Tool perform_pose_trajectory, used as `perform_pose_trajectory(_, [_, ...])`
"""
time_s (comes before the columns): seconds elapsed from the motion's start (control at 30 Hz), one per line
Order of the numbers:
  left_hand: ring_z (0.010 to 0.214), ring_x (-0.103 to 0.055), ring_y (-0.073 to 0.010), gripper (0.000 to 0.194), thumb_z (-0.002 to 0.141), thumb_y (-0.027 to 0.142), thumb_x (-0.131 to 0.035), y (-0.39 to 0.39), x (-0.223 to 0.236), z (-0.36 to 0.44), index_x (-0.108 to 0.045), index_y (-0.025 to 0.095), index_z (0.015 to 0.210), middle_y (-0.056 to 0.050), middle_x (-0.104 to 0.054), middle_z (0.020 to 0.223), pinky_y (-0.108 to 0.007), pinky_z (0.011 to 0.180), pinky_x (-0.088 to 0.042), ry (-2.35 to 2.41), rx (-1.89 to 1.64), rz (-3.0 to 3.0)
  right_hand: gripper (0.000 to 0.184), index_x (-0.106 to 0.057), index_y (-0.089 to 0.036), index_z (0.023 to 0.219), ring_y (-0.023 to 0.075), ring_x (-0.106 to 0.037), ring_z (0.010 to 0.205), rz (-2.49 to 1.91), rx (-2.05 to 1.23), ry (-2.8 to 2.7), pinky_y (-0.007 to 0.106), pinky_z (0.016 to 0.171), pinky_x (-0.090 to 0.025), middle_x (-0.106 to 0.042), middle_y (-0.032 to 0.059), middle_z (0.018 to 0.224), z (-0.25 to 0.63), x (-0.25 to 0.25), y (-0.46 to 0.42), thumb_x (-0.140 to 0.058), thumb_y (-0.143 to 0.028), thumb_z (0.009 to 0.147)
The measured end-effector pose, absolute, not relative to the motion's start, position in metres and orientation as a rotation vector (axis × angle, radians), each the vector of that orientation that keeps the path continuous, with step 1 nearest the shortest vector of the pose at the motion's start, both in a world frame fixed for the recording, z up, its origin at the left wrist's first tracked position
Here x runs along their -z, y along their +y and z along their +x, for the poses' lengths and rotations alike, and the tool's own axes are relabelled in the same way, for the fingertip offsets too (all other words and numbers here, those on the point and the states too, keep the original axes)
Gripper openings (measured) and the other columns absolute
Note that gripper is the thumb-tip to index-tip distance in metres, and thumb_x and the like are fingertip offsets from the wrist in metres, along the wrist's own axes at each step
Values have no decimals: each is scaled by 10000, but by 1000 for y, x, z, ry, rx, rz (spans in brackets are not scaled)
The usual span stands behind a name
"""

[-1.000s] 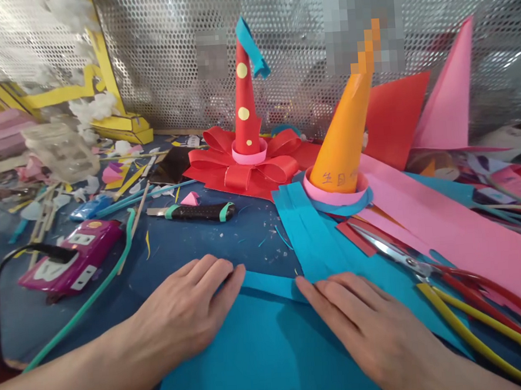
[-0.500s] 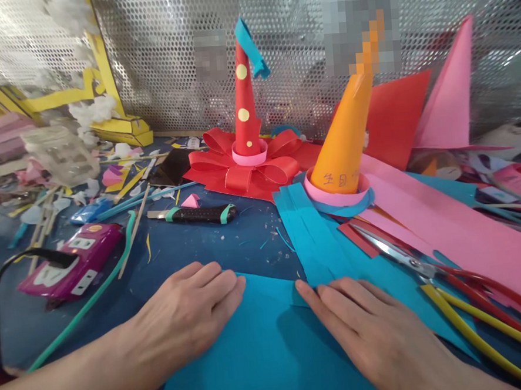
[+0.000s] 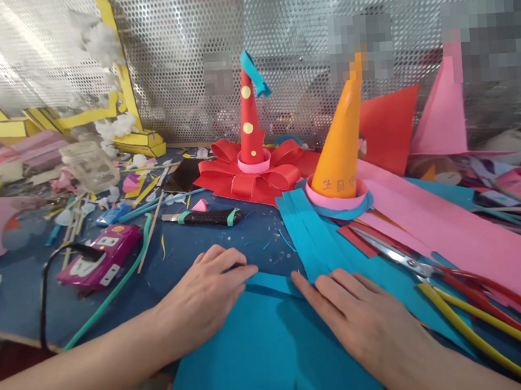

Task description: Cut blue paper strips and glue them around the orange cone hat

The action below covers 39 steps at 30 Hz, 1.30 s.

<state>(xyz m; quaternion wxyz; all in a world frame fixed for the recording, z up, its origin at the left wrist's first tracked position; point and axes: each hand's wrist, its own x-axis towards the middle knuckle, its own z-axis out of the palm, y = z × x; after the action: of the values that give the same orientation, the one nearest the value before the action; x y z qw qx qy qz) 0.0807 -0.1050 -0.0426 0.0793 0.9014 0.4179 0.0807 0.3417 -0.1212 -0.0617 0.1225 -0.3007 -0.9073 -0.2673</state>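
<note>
A turquoise paper sheet (image 3: 270, 347) lies in front of me on the blue table (image 3: 193, 252). Its far edge is turned over into a narrow folded strip (image 3: 272, 282) between my hands. My left hand (image 3: 207, 295) rests on the sheet's left part, fingers arched and fingertips at the fold. My right hand (image 3: 360, 318) lies flat on the right part, its index fingertip at the strip's other end. Neither hand holds anything. Several cut turquoise strips (image 3: 309, 233) lie just beyond my right hand.
An orange paper cone (image 3: 339, 149) and a red dotted cone on a red bow (image 3: 250, 137) stand behind. Scissors (image 3: 396, 254) and yellow and red tubes (image 3: 472, 335) lie right. A utility knife (image 3: 209, 217), a magenta power strip (image 3: 101, 260) and scraps lie left. Perforated metal wall behind.
The sheet's far edge lay flat half a second ago and now is turned over again. My left fingers have arched up at the fold. My view has shifted slightly.
</note>
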Motion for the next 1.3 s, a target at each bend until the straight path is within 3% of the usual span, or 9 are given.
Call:
perform_pose_trajectory(0.13, [987, -536, -254, 360, 910, 91, -395, -106, 47, 88, -585, 197, 1196, -89, -580, 1103, -428, 807, -472, 1368, -136, 2838, 435, -542, -40, 1234, 232, -508, 717, -890, 781, -2643, 353, 583, -350, -542, 63, 800, 342, 62, -121, -238, -2, 925])
perform_pose_trajectory(0.37, [911, -586, -222, 279, 916, 93, -424, -106, 47, 88, -628, 174, 1089, -65, -639, 1049, -371, 734, -487, 1312, -154, 3020, 440, -583, -58, 1187, 195, -498, 675, -885, 727, -2598, 341, 552, -335, -562, 34, 752, 339, 56, -122, -211, -5, 958])
perform_pose_trajectory(0.53, [861, -629, -215, 320, 935, 69, -362, -116, 53, 87, -622, 110, 1118, -82, -683, 965, -368, 722, -526, 1170, -326, 3236, 436, -603, -50, 1162, 180, -486, 684, -869, 698, -2593, 332, 546, -372, -560, 25, 731, 338, 53, -122, -221, 8, 959])
perform_pose_trajectory(0.8, [880, -682, -212, 381, 866, -15, -351, -129, 58, 96, -627, 70, 1114, -93, -719, 969, -303, 702, -589, 1371, -342, 3402, 454, -538, -19, 1246, 182, -494, 754, -898, 589, -2674, 327, 619, -442, -582, 54, 850, 349, 61, -128, -197, 4, 946])
perform_pose_trajectory(1.03, [1025, -665, -227, 413, 874, -26, -331, -134, 69, 86, -559, 64, 1206, -127, -693, 1107, -356, 881, -564, 1438, -429, 3288, 445, -503, -1, 1266, 206, -517, 815, -869, 601, -2700, 364, 702, -455, -604, 81, 934, 356, 65, -131, -247, 28, 904])
perform_pose_trajectory(1.3, [1026, -680, -234, 471, 825, -59, -300, -136, 59, 77, -565, 40, 1202, -159, -684, 1163, -351, 861, -582, 1387, -300, 3294, 442, -533, -21, 1228, 197, -533, 785, -857, 612, -2672, 357, 670, -475, -611, 71, 928, 361, 66, -131, -279, 41, 870])
